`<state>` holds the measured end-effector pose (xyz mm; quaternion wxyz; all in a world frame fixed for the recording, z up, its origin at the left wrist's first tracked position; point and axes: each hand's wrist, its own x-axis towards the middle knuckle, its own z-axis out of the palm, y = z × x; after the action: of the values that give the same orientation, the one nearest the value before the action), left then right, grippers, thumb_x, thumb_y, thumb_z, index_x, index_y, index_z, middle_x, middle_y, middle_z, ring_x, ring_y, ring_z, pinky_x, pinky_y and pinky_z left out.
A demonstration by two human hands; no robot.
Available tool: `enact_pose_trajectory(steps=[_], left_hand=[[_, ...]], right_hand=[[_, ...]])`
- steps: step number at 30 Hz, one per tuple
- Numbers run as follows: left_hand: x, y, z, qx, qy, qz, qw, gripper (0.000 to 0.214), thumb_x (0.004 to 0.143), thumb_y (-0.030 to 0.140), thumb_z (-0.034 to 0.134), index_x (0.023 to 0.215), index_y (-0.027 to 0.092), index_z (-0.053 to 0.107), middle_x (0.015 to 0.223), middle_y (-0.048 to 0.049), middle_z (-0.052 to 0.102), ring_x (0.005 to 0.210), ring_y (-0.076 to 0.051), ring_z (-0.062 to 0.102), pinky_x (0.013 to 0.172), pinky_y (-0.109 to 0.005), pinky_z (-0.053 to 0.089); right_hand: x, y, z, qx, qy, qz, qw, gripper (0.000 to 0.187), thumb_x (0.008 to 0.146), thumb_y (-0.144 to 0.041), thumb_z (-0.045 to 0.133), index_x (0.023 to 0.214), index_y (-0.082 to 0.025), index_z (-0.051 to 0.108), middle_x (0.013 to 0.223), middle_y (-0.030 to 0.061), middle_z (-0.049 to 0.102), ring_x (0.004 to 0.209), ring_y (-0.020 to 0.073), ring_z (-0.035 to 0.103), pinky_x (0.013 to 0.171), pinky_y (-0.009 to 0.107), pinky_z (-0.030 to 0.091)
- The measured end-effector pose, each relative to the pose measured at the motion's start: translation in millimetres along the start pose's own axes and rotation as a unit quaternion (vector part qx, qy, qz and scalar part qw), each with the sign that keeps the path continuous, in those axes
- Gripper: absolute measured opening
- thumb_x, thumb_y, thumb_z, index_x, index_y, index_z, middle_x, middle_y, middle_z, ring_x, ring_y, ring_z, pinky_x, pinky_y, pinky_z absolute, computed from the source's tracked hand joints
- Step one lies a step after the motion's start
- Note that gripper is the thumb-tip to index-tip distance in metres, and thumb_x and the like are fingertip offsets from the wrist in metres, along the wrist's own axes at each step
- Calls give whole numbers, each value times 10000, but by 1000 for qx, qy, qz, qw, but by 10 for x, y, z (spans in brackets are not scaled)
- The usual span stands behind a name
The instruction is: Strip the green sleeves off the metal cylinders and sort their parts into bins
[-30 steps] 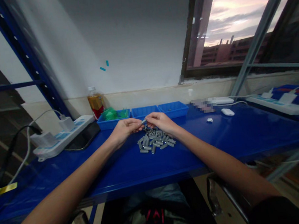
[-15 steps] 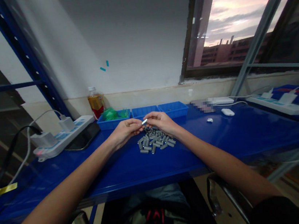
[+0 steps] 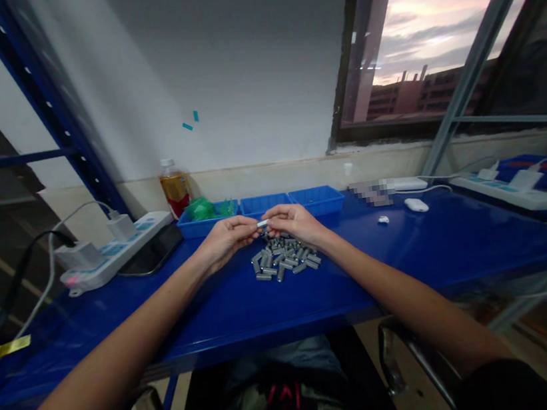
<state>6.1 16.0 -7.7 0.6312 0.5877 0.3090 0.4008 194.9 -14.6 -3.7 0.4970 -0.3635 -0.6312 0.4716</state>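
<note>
Cylinder (image 3: 262, 224) pinched at both ends

Left hand (image 3: 230, 236) and right hand (image 3: 294, 222) are clamping one metallic piece, fingertips closed on its opposite ends. It is looking light, stiff and smooth: probably slippery, hardly fragile; its ends are offering the likeliest hold. Below the fingers, similar pieces (image 3: 285, 260) are lying heaped, dozens, overlapping beyond exact count. Beyond the fingers, three blue bins (image 3: 328, 207) are standing.

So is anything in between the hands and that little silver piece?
Nothing visible: the left hand and right hand both hold the silver piece directly. The grey pile lies lower in view, not between.
</note>
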Motion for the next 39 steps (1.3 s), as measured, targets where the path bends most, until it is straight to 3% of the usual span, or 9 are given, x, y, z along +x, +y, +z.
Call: enact_pose_trajectory(steps=[14, 18, 22, 27, 31, 34, 37, 39], left_hand=[[-40, 30, 32, 3, -24, -19, 1000, 221, 611, 208, 779, 776, 130, 655, 710, -27, 687, 649, -89, 616, 645, -208, 467], [-39, 30, 40, 28, -17, 5, 999, 227, 607, 225, 782, 771, 133, 654, 713, -29, 682, 642, -100, 608, 644, -237, 457], [-28, 39, 36, 78, 8, 74, 994, 246, 600, 274, 785, 750, 134, 650, 667, -12, 657, 607, -101, 570, 633, -255, 433], [-18, 34, 34, 126, 12, 109, 986, 251, 591, 304, 782, 727, 141, 647, 706, -15, 662, 663, -123, 580, 688, -273, 442], [19, -21, -18, 158, 8, 115, 981, 221, 660, 322, 716, 759, 145, 630, 717, -23, 658, 676, -136, 592, 691, -276, 453], [64, -98, -96, 294, -10, 141, 945, 182, 731, 306, 631, 827, 152, 633, 727, -33, 653, 683, -156, 594, 684, -281, 451], [104, -181, -150, 489, -46, 202, 847, 233, 812, 261, 523, 987, 177, 651, 820, -53, 659, 743, -175, 588, 736, -297, 438], [122, -221, -159, 572, -71, 229, 784, 309, 847, 232, 462, 1106, 199, 628, 936, -77, 649, 846, -196, 582, 799, -314, 426]], right_hand=[[-18, -5, -112, 4, -48, -5, 999, 200, 667, -270, 710, 826, -155, 671, 726, 38, 696, 639, 123, 636, 668, 298, 529], [-5, -5, -110, 30, -41, 14, 999, 152, 670, -252, 698, 794, -167, 673, 691, 30, 697, 640, 136, 650, 655, 294, 531], [11, 11, -70, 45, -21, 32, 998, 189, 712, -301, 667, 833, -156, 662, 677, 31, 680, 613, 117, 633, 630, 269, 513], [29, 37, -27, -18, 12, 12, 1000, 150, 716, -287, 660, 791, -160, 632, 641, 8, 640, 590, 101, 590, 621, 259, 486], [57, 61, -50, -92, 25, -41, 995, 124, 713, -243, 631, 807, -162, 630, 711, 14, 650, 671, 120, 601, 685, 282, 482], [93, 95, -147, -217, 79, -118, 966, 114, 725, -200, 586, 814, -158, 642, 797, 39, 663, 737, 138, 601, 716, 287, 469], [142, 160, -322, -365, 158, -176, 900, 134, 741, -173, 556, 823, -162, 662, 826, 53, 665, 769, 157, 589, 732, 295, 453], [180, 217, -452, -421, 199, -178, 867, 141, 754, -174, 552, 830, -167, 672, 838, 56, 673, 788, 170, 585, 765, 310, 444]])
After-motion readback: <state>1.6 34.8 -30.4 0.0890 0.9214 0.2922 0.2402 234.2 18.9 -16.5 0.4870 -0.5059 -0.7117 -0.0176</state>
